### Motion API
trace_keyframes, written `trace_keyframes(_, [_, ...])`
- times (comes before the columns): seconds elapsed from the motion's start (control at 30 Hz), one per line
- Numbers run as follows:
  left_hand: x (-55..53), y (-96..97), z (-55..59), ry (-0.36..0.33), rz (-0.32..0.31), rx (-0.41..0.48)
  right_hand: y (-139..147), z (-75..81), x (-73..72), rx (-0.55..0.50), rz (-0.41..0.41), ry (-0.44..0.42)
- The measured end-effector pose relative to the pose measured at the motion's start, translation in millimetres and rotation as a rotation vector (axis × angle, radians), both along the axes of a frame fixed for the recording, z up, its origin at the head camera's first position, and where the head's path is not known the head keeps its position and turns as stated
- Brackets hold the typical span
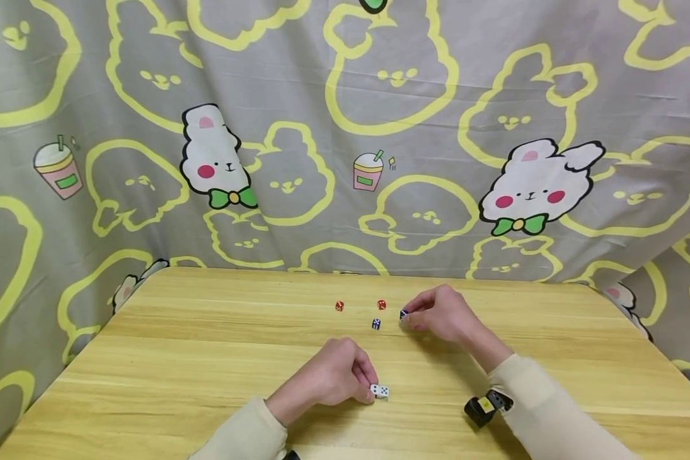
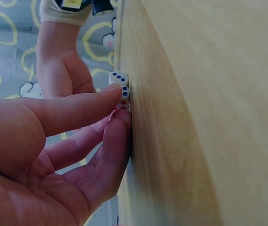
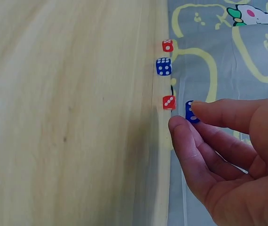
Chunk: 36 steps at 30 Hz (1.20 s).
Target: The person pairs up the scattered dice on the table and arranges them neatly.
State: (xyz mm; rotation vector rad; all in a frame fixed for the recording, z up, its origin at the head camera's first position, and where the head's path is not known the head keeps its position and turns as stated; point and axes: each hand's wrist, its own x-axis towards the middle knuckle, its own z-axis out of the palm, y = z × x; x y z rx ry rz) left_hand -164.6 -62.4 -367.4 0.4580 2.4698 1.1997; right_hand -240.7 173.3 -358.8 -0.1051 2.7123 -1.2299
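Note:
Near the front middle of the table, my left hand [image 1: 338,374] pinches a white die [image 2: 124,92] between thumb and fingers. A second white die [image 1: 384,391] stands right against it, with blue pips showing. Farther back and to the right, my right hand [image 1: 439,314] holds a blue die [image 3: 191,112] between thumb and fingertips. In the right wrist view this die appears a little above the tabletop. Another blue die [image 1: 376,324] rests on the wood to its left. Two red dice lie behind, one red die [image 1: 382,305] near the right hand and one red die [image 1: 340,306] farther left.
The wooden table [image 1: 207,338] reaches back to a grey curtain [image 1: 299,96] printed with yellow outlines and cartoon animals. A black wrist camera [image 1: 483,409] sits on the right sleeve, close over the tabletop.

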Motion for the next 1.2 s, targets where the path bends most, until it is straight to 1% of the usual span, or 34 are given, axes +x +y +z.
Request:
trace_keyframes(0.17, [-0.2,-0.7,0.5,-0.011,0.003,-0.004,-2.9,0.1,5.3,0.0,-0.003,-0.006])
trace_keyframes(0.33, [-1.1,-0.6,0.9,-0.004,-0.001,-0.007,-5.1,1.2,9.7,-0.024,-0.005,-0.005])
trace_keyframes(0.5, [-0.5,-0.7,0.7,0.0,-0.004,0.0,-9.0,2.2,17.3,-0.044,-0.014,-0.031])
trace_keyframes(0.87, [-0.8,-0.7,0.6,0.005,-0.009,-0.005,-14.2,0.2,28.5,-0.113,0.021,-0.042])
trace_keyframes(1.2, [-1.1,-0.7,1.7,0.009,-0.019,-0.012,-19.5,-1.9,37.0,-0.111,0.045,-0.064])
